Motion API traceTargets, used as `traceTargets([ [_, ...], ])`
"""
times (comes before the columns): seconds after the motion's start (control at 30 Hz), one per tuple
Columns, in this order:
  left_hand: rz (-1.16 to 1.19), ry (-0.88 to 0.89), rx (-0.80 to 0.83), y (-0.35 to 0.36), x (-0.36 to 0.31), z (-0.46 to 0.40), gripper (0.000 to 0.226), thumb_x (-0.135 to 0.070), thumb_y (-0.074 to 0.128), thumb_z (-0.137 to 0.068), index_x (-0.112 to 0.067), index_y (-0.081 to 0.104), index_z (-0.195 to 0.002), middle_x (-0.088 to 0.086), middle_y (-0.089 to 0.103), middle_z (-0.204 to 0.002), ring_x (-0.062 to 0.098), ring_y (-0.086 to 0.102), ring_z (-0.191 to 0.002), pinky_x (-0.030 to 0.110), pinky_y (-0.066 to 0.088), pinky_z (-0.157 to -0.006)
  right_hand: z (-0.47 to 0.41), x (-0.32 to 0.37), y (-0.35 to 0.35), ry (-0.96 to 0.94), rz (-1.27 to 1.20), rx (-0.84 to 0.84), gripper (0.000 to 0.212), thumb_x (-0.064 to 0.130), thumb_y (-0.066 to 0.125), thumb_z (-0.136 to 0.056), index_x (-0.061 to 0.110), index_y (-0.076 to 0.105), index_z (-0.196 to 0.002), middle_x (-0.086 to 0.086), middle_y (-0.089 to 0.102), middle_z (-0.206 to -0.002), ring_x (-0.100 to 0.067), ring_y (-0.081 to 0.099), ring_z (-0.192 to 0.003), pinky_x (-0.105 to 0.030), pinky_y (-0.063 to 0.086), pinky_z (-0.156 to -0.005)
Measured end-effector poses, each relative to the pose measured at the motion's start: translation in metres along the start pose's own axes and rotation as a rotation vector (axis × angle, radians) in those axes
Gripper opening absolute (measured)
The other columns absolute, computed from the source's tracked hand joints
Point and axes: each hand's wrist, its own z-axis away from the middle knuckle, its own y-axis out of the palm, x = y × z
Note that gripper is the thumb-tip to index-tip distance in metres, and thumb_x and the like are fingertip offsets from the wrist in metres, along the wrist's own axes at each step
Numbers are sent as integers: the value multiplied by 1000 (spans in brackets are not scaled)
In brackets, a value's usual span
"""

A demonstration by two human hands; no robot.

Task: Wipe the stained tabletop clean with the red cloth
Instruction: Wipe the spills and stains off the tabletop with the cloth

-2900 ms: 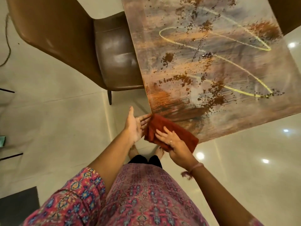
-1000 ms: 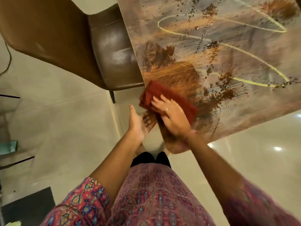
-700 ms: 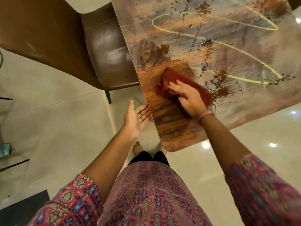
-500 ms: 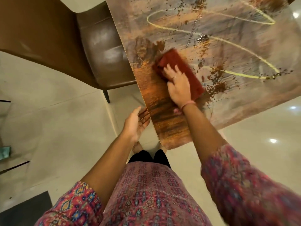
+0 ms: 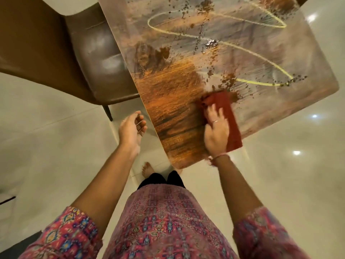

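Observation:
The wooden tabletop [image 5: 173,101] carries brown splatter stains [image 5: 228,82], a smeared brown patch [image 5: 155,57] and thin yellow loops [image 5: 261,83]. Its near-left part looks wiped, with the dark grain showing. The folded red cloth [image 5: 226,113] lies flat near the table's front edge. My right hand [image 5: 215,131] presses down on it with the fingers spread. My left hand [image 5: 131,129] hovers off the table's left edge, palm up, fingers loosely curled, holding nothing.
A brown leather chair [image 5: 97,58] stands against the table's left side, its leg [image 5: 108,113] near my left hand. Glossy pale floor tiles [image 5: 280,174] surround the table. My bare foot [image 5: 147,170] stands just under the table's near corner.
My right hand has swept the red cloth from the table's left-middle toward me and to the right, ending near the front edge. The left hand stayed beside the table's edge.

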Motion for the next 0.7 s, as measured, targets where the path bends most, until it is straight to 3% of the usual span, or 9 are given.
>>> traceTargets([
  [0.1, -22, 17, 13, 6, 3, 2, 17, -17, 51, -95, -17, 64, -85, -8, 63, -60, 4, 57, -54, 19, 47, -58, 85, 3, 28, -433, 77, 359, 71, 13, 41, -75, 30, 37, -144, 17, 26, -151, -6, 12, -144, -30, 9, -116],
  [0.17, -50, 38, 15, 7, 3, 2, 17, -17, 51, -95, -17, 65, -85, -9, 64, -59, 4, 58, -53, 19, 48, -56, 105, -28, 12, -576, 114, 444, 66, 12, 41, -79, 33, 39, -142, 21, 29, -149, -5, 18, -143, -31, 16, -115],
  [0.23, -82, 56, 16, 8, 2, 1, 15, -18, 52, -94, -18, 65, -86, -10, 65, -58, 3, 59, -53, 19, 48, -56, 82, -59, -18, -525, 89, 341, 57, 7, 43, -82, 28, 50, -135, 16, 40, -143, -11, 31, -140, -40, 28, -112],
  [0.3, -120, 83, 25, 8, 1, 1, 15, -19, 52, -94, -18, 66, -87, -11, 65, -59, 2, 59, -54, 19, 48, -56, 42, -77, -44, -350, 82, 163, 57, 0, 42, -76, 15, 58, -128, 3, 49, -138, -25, 36, -136, -48, 32, -109],
  [0.37, -163, 116, 47, 10, 1, 4, 16, -19, 52, -94, -19, 66, -87, -10, 65, -61, 3, 59, -55, 19, 48, -55, 0, -80, -59, -127, 8, -15, 59, 0, 39, -71, 6, 57, -127, -11, 51, -137, -35, 36, -136, -45, 29, -112],
  [0.47, -229, 175, 80, 15, 5, 12, 18, -18, 49, -95, -20, 65, -87, -7, 63, -68, 4, 58, -58, 17, 48, -54, -27, -48, -43, 149, 16, -154, 64, 15, 37, -74, 12, 49, -137, -6, 41, -147, -27, 27, -142, -43, 23, -116],
  [0.57, -300, 234, 126, 23, 12, 21, 19, -16, 48, -96, -19, 65, -88, -5, 62, -74, 4, 57, -62, 17, 49, -56, 22, -8, -5, -36, 42, -12, 61, 22, 42, -79, 24, 45, -140, 6, 36, -151, -18, 25, -143, -43, 25, -114],
  [0.63, -366, 274, 156, 30, 16, 26, 18, -16, 48, -97, -18, 65, -91, -4, 62, -76, 2, 58, -62, 16, 50, -58, 71, -5, 7, -273, 181, 137, 57, 31, 48, -83, 32, 43, -140, 11, 37, -149, -14, 32, -139, -35, 32, -102],
  [0.7, -425, 303, 203, 36, 19, 31, 18, -16, 48, -97, -18, 65, -91, -4, 63, -77, -1, 58, -61, 16, 50, -60, 90, -25, -2, -453, 292, 151, 50, 40, 50, -86, 32, 48, -135, 11, 45, -144, -16, 45, -127, -32, 39, -91],
])
